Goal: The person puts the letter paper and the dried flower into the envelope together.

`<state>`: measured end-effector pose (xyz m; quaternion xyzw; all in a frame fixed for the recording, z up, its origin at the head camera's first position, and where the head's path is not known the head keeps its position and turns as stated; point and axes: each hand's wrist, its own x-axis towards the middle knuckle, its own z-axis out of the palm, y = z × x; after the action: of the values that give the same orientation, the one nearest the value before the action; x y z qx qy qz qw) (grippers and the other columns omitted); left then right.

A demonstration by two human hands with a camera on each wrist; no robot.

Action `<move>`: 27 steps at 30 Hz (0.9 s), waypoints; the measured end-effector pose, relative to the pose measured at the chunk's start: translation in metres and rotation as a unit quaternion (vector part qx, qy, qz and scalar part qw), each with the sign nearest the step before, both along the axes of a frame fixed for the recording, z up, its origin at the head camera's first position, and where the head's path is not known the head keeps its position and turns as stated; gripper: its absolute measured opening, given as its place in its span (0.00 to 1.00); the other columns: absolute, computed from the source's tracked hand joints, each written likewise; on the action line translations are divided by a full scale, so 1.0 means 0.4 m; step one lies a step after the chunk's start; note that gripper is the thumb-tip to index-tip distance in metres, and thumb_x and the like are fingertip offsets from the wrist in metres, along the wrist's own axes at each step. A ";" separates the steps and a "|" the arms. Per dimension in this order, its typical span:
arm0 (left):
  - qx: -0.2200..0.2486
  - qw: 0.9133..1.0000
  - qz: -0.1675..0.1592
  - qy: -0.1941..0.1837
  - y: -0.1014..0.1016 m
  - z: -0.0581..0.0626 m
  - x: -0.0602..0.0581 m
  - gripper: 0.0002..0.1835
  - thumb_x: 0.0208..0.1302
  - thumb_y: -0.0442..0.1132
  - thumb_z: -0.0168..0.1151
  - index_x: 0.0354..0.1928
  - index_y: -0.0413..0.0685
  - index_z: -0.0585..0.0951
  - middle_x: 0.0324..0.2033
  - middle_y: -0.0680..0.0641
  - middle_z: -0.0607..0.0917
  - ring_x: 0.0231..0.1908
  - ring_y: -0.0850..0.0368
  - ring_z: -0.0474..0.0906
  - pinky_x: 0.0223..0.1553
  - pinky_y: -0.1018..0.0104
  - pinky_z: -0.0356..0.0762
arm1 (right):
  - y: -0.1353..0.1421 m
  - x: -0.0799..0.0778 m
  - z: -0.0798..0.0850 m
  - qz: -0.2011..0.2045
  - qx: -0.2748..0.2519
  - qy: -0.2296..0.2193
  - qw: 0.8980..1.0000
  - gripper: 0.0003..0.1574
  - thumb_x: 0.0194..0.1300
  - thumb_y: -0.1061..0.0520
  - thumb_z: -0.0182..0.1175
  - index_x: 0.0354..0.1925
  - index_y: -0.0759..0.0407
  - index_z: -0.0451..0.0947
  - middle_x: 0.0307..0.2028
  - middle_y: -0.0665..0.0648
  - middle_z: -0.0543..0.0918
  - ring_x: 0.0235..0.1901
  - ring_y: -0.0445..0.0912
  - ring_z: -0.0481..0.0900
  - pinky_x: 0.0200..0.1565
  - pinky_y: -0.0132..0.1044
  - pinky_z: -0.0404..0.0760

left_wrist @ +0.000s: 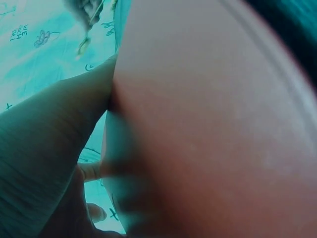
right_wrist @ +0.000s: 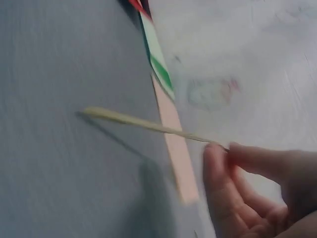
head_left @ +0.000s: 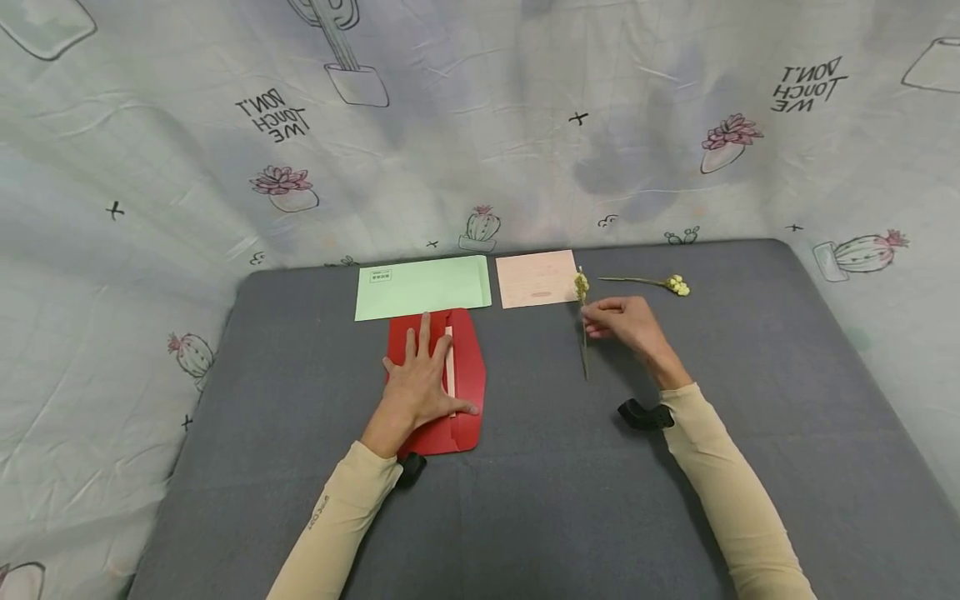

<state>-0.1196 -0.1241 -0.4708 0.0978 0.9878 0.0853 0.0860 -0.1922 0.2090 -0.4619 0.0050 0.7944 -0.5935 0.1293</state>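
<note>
My left hand (head_left: 414, 392) rests with spread fingers on a red envelope (head_left: 471, 358), its flap side to the right. A pale strip of paper (head_left: 451, 375) shows at the envelope's opening, beside the thumb. In the left wrist view the envelope (left_wrist: 223, 124) fills most of the picture, blurred and close. My right hand (head_left: 626, 321) pinches the stem of a small dried yellow flower (head_left: 582, 287) between thumb and fingertips, blossom pointing away from me. In the right wrist view the bare stem (right_wrist: 124, 118) reaches leftward above the table.
A light green envelope (head_left: 423, 287) lies behind the red one. Right of it is a pale pink card or envelope (head_left: 536, 279). Another dried yellow flower (head_left: 677, 285) lies at the back right. The grey table (head_left: 525, 500) ends at a patterned cloth (head_left: 525, 125).
</note>
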 end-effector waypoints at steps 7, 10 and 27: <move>0.006 1.000 0.005 0.002 -0.002 0.002 0.006 0.68 0.34 0.73 0.74 0.75 0.50 0.55 0.76 0.40 0.33 0.74 0.32 0.41 0.54 0.19 0.55 | -0.129 0.003 -0.020 -0.008 -0.140 -0.017 0.990 0.22 0.69 0.60 0.61 0.52 0.80 0.76 0.31 0.55 0.86 0.30 0.40 0.86 0.40 0.37 0.85; 0.009 1.000 0.005 0.003 -0.003 0.002 0.005 0.68 0.34 0.73 0.74 0.75 0.50 0.55 0.77 0.40 0.34 0.74 0.32 0.41 0.54 0.18 0.55 | -0.184 0.009 -0.026 -0.002 -0.178 -0.025 0.984 0.21 0.68 0.63 0.61 0.51 0.81 0.75 0.30 0.54 0.87 0.31 0.40 0.86 0.40 0.35 0.85; 0.022 1.000 0.004 -0.013 -0.001 0.006 -0.004 0.68 0.35 0.70 0.75 0.76 0.48 0.54 0.77 0.38 0.39 0.74 0.32 0.38 0.56 0.18 0.50 | -0.321 0.011 -0.018 0.018 -0.202 -0.021 0.979 0.18 0.67 0.64 0.62 0.47 0.80 0.78 0.31 0.61 0.87 0.28 0.41 0.87 0.39 0.37 0.85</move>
<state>-0.1213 -0.1244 -0.4682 0.0945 0.9848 0.1090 0.0967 -0.1880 0.0804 -0.4693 -0.0231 0.6555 -0.7389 0.1545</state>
